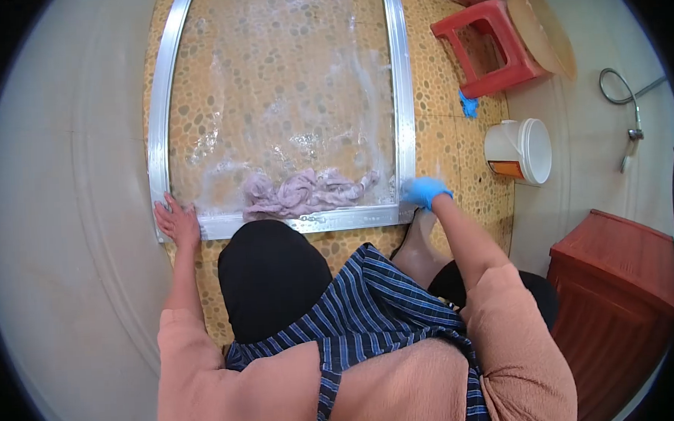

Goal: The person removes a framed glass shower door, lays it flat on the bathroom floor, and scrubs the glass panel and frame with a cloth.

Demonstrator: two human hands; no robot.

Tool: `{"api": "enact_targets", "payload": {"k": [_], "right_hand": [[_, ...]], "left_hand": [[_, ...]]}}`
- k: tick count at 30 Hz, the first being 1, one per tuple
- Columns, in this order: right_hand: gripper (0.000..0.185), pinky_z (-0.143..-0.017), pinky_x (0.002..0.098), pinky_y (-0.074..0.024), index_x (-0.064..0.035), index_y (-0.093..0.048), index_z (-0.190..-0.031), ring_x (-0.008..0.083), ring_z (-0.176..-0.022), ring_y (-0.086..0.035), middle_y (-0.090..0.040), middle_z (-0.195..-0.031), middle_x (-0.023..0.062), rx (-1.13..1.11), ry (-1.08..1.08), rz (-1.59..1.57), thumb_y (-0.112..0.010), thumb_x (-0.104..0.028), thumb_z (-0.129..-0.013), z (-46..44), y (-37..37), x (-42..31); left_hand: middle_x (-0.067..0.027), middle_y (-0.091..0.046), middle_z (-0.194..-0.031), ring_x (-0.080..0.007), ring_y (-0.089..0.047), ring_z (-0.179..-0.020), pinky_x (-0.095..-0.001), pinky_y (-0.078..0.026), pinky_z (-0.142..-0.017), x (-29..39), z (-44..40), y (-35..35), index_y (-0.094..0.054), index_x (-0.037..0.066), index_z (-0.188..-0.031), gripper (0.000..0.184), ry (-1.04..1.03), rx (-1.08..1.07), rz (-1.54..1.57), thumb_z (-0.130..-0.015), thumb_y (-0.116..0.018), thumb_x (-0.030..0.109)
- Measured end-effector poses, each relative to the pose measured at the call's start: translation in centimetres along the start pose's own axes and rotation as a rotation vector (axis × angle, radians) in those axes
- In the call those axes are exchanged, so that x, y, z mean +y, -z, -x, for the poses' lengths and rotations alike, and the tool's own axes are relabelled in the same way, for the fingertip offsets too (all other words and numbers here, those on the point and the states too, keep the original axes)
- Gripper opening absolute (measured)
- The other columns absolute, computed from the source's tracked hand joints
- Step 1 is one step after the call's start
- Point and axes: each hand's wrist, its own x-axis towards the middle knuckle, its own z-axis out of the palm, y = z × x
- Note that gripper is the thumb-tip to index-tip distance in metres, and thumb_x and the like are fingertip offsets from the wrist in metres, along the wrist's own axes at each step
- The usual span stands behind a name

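A metal-framed glass panel [403, 95] lies on the pebble-patterned floor, its glass wet and streaked with suds. My bare left hand [177, 220] rests on the frame's near left corner with its fingers apart. At the near right corner is my right hand [425, 192] in a blue glove, its fingertips by the frame; whether they hold anything is hidden. Between the hands, a crumpled, wet, pale purple cloth [302, 193] lies along the near edge of the glass, touched by neither hand.
Red stools [488, 46] stand at the upper right, with a tan basin [541, 28] against one. Below them are a blue glove-like item [468, 105] and a white bucket [530, 151]. A shower hose [617, 85] hangs on the right wall above a red-brown cabinet [618, 266].
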Motion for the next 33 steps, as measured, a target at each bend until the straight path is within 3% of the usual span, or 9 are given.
{"api": "enact_targets", "payload": {"k": [4,7,10,14,16,18,24,28,33], "right_hand": [[0.036,-0.078,0.0447,-0.0502,-0.0090,-0.067,-0.099,0.0364,-0.088,-0.064,-0.066,-0.099,0.0175,0.366,-0.101,-0.133,-0.054,-0.037,-0.081,-0.7,10.1,-4.3],[0.037,-0.077,0.0445,-0.0505,-0.0097,-0.066,-0.102,0.0361,-0.086,-0.064,-0.066,-0.093,0.0165,0.539,0.276,-0.120,-0.058,-0.036,-0.077,-1.7,12.4,-7.9],[0.049,-0.080,0.0434,-0.0497,-0.0128,-0.057,-0.118,0.0342,-0.092,-0.062,-0.064,-0.104,0.0151,0.649,0.574,-0.235,-0.063,-0.033,-0.073,-0.9,9.6,-13.2],[0.070,-0.079,0.0456,-0.0481,-0.0242,-0.046,-0.132,0.0309,-0.110,-0.053,-0.050,-0.129,0.0065,0.719,0.732,-0.191,-0.072,-0.034,-0.067,0.6,6.2,-19.7],[0.073,-0.083,0.0485,-0.0458,-0.0250,-0.044,-0.134,0.0337,-0.113,-0.050,-0.048,-0.131,0.0068,0.721,0.718,-0.120,-0.073,-0.035,-0.067,0.0,6.3,-22.2],[0.076,-0.086,0.0513,-0.0436,-0.0258,-0.042,-0.136,0.0366,-0.117,-0.046,-0.045,-0.133,0.0072,0.693,0.719,-0.082,-0.073,-0.036,-0.067,0.3,5.5,-23.4],[0.086,-0.084,0.0474,-0.0419,-0.0297,-0.034,-0.141,0.0300,-0.107,-0.054,-0.055,-0.119,0.0063,0.583,0.557,-0.189,-0.074,-0.041,-0.066,0.7,3.9,-24.3],[0.065,-0.069,0.0441,-0.0490,-0.0236,-0.047,-0.130,0.0305,-0.084,-0.062,-0.060,-0.093,0.0123,0.491,0.608,-0.281,-0.071,-0.037,-0.071,-1.5,3.6,-22.9],[0.051,-0.062,0.0447,-0.0492,-0.0208,-0.052,-0.123,0.0331,-0.078,-0.062,-0.060,-0.087,0.0149,0.493,0.665,-0.171,-0.066,-0.027,-0.075,3.0,5.0,-15.5]], "left_hand": [[-0.0239,-0.011,-0.149,-0.0390,-0.010,-0.138,-0.0487,-0.009,-0.112,0.0,-0.3,-1.6,-0.012,0.016,-0.148,0.078,0.089,-0.029,0.022,-0.088,-0.058,0.032],[-0.0242,-0.013,-0.148,-0.0399,-0.014,-0.137,-0.0493,-0.011,-0.111,-0.8,0.6,-1.3,-0.014,0.016,-0.148,0.080,-0.047,0.176,0.160,-0.085,-0.062,0.030],[-0.0245,-0.017,-0.147,-0.0386,-0.019,-0.135,-0.0489,-0.014,-0.110,2.9,2.9,0.3,-0.014,0.016,-0.148,0.084,0.395,0.164,0.250,-0.082,-0.065,0.027],[-0.0182,-0.040,-0.133,-0.0344,-0.034,-0.127,-0.0473,-0.027,-0.104,2.3,4.8,-2.8,-0.044,0.013,-0.136,0.062,-0.473,0.167,0.183,-0.079,-0.066,0.026],[-0.0104,-0.056,-0.115,-0.0317,-0.048,-0.111,-0.0451,-0.033,-0.097,3.6,2.5,-5.8,-0.057,0.014,-0.123,0.047,-0.203,-0.629,0.454,-0.078,-0.062,0.029],[-0.0061,-0.062,-0.101,-0.0299,-0.055,-0.099,-0.0427,-0.038,-0.092,3.4,5.4,-8.2,-0.059,0.015,-0.118,0.046,-0.724,0.059,0.254,-0.076,-0.060,0.032],[-0.0153,-0.057,-0.111,-0.0341,-0.052,-0.106,-0.0437,-0.038,-0.093,4.9,6.1,-2.4,-0.053,0.009,-0.120,0.054,-0.612,-0.217,0.340,-0.069,-0.066,0.021],[-0.0170,-0.057,-0.109,-0.0352,-0.054,-0.100,-0.0448,-0.041,-0.089,2.4,5.2,-4.8,-0.054,0.008,-0.114,0.053,-0.893,-0.048,0.286,-0.067,-0.070,0.026],[-0.0079,-0.060,-0.099,-0.0315,-0.056,-0.096,-0.0430,-0.043,-0.084,5.6,7.1,0.1,-0.061,0.013,-0.097,0.036,-0.740,0.014,0.377,-0.065,-0.071,0.027]]}}
